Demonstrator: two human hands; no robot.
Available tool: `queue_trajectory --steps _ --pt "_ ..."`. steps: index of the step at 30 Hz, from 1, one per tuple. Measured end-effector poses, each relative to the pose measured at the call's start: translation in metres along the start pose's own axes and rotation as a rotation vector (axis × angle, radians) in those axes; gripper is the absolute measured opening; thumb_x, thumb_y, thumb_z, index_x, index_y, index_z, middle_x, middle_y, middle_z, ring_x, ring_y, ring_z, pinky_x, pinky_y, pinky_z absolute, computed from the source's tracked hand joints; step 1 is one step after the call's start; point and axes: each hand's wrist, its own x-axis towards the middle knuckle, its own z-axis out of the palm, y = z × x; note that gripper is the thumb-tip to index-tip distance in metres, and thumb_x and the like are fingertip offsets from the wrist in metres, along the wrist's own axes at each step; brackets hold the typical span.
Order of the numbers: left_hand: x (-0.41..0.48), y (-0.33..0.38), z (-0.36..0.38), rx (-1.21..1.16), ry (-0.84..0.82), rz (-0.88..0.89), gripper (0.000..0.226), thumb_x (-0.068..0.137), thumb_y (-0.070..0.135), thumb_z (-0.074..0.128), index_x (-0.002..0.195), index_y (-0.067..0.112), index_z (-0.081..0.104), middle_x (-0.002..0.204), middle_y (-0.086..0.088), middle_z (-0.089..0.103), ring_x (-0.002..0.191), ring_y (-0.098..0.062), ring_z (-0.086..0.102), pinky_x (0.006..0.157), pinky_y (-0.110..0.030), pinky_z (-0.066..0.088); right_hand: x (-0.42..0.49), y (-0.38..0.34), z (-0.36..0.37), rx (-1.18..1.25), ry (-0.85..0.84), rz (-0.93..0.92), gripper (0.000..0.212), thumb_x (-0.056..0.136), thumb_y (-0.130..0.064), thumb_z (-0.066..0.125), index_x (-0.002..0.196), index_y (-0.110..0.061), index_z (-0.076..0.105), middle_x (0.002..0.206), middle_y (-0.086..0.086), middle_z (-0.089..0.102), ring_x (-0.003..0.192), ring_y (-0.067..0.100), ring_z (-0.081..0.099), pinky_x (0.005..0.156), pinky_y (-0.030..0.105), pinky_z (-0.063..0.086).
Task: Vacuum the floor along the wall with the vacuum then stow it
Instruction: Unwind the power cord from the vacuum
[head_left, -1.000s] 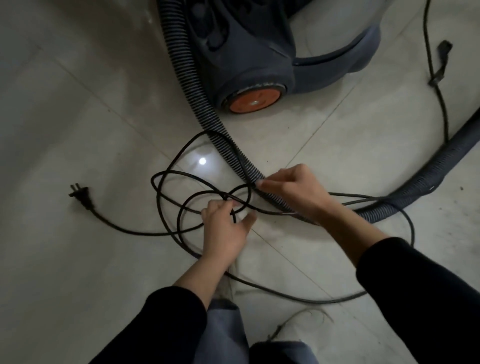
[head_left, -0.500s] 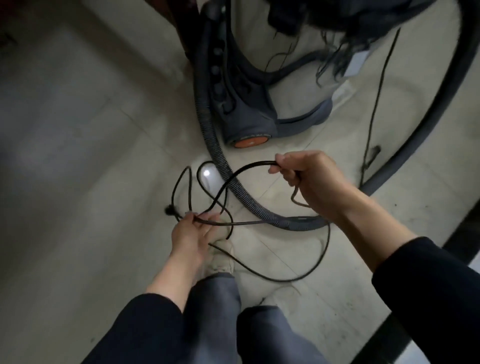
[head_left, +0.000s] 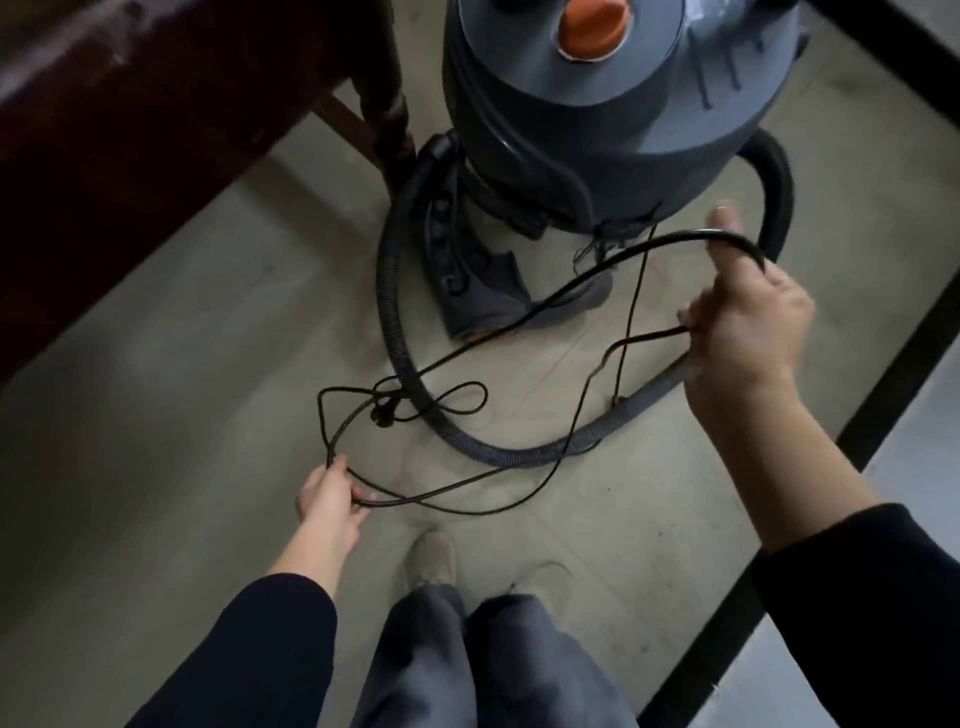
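Pale floor tile (head_left: 156, 415) fills the view, with dark wooden furniture (head_left: 104, 130) along the upper left. Left hand (head_left: 330, 501) is held low, near the floor, with its fingers curled closed around several strands of the black power cord (head_left: 675, 239). Judged purpose: to anchor one end of the coil while loops are gathered. Plug (head_left: 383, 418) lies on the tile in a loose tangle just beside the corrugated hose (head_left: 388, 291). This hose curves on the floor around the base of the vacuum (head_left: 597, 130). Vacuum stands upright at top centre, close to a furniture leg, and is not yet stowed. Right hand (head_left: 748, 332) is raised well apart from the left, so the cord spans between them in a long open loop. One digit points straight up with the cord passing across it; the remaining fingers are curled in, pinching a second strand. Dark border strip (head_left: 883, 405) runs diagonally at far right.
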Motion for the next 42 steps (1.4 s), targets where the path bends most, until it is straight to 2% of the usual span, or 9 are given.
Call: queue_trajectory --steps 7,12,16,22,25,27,30,36,42 --pt "0.019 0.034 -0.025 -0.042 0.09 0.027 0.032 0.103 0.028 0.045 0.076 0.013 0.052 0.063 -0.002 0.037 0.054 -0.013 0.037 0.072 -0.037 0.051 0.006 -0.026 -0.011 0.325 0.006 0.097 0.057 0.097 -0.048 0.045 0.052 -0.02 0.023 0.049 -0.003 0.016 0.048 0.015 0.013 0.049 0.025 0.024" --pt "0.022 0.037 -0.026 0.193 -0.042 -0.064 0.011 0.101 0.008 0.043 0.097 0.007 0.053 0.081 -0.008 0.057 0.073 -0.02 0.058 0.096 -0.041 0.046 -0.018 -0.025 0.018 -0.225 -0.278 -0.138 0.072 0.084 -0.067 0.054 0.048 -0.009 0.03 0.047 0.008 0.025 0.049 0.026 0.017 0.048 0.035 0.019" --pt "0.008 0.036 -0.002 0.364 -0.035 -0.019 0.036 0.097 0.013 0.053 0.131 0.002 0.05 0.126 -0.015 0.054 0.115 -0.03 0.054 0.097 -0.039 0.044 -0.038 -0.03 0.035 -0.357 -0.406 -0.213 0.094 0.069 -0.08 0.049 0.054 0.012 0.032 0.052 0.023 0.026 0.052 0.038 0.02 0.05 0.036 0.02" --pt "-0.063 0.045 0.063 0.257 -0.703 -0.347 0.072 0.097 0.062 0.029 0.116 -0.002 0.054 0.125 -0.02 0.062 0.104 -0.029 0.062 0.089 -0.046 0.048 -0.043 -0.037 0.019 -0.407 -0.426 -0.127 0.097 0.064 -0.09 0.042 0.05 0.006 0.035 0.051 0.012 0.035 0.049 0.025 0.029 0.054 0.027 0.029" --pt "-0.095 0.05 0.091 -0.036 -0.813 -0.407 0.06 0.097 0.053 0.043 0.117 -0.004 0.049 0.108 -0.021 0.069 0.092 -0.029 0.07 0.077 -0.046 0.055 -0.049 -0.04 -0.01 -0.482 -0.426 -0.088 0.092 0.061 -0.095 0.037 0.046 -0.004 0.04 0.048 0.004 0.037 0.049 0.014 0.034 0.053 0.019 0.033" --pt "-0.112 0.052 0.106 -0.138 -0.717 -0.4 0.024 0.102 0.022 0.044 0.098 0.0 0.054 0.072 -0.014 0.07 0.074 -0.021 0.068 0.056 -0.036 0.057 -0.052 -0.045 -0.039 -0.465 -0.382 -0.039 0.089 0.067 -0.09 0.043 0.047 -0.003 0.04 0.05 0.005 0.036 0.05 0.014 0.033 0.054 0.018 0.032" --pt "-0.133 0.042 0.124 -0.001 -0.566 -0.264 0.029 0.101 -0.001 0.035 0.074 0.006 0.044 0.036 -0.001 0.04 0.035 -0.008 0.043 0.036 -0.029 0.051 -0.051 -0.051 -0.089 -0.457 -0.232 -0.012 0.057 0.084 -0.049 0.062 0.051 -0.006 0.048 0.049 -0.001 0.04 0.051 0.009 0.036 0.056 0.016 0.035" --pt "-0.22 -0.02 0.152 0.557 -0.687 0.029 0.041 0.104 0.043 0.03 0.088 0.009 0.048 0.055 0.0 0.027 0.038 -0.008 0.028 0.047 -0.032 0.056 -0.02 -0.03 -0.198 -0.782 0.081 0.049 0.018 0.081 -0.012 0.075 0.073 -0.013 0.06 0.069 0.006 0.061 0.068 0.023 0.056 0.065 0.03 0.044" --pt "-0.304 -0.089 0.216 0.795 -0.871 0.098 0.03 0.105 0.023 0.025 0.094 0.011 0.051 0.056 -0.002 0.032 0.032 -0.01 0.038 0.05 -0.03 0.054 0.018 -0.075 -0.303 -0.88 0.556 -0.096 0.006 0.086 -0.007 0.062 0.086 -0.008 0.056 0.081 0.011 0.059 0.079 0.033 0.054 0.07 0.035 0.041"
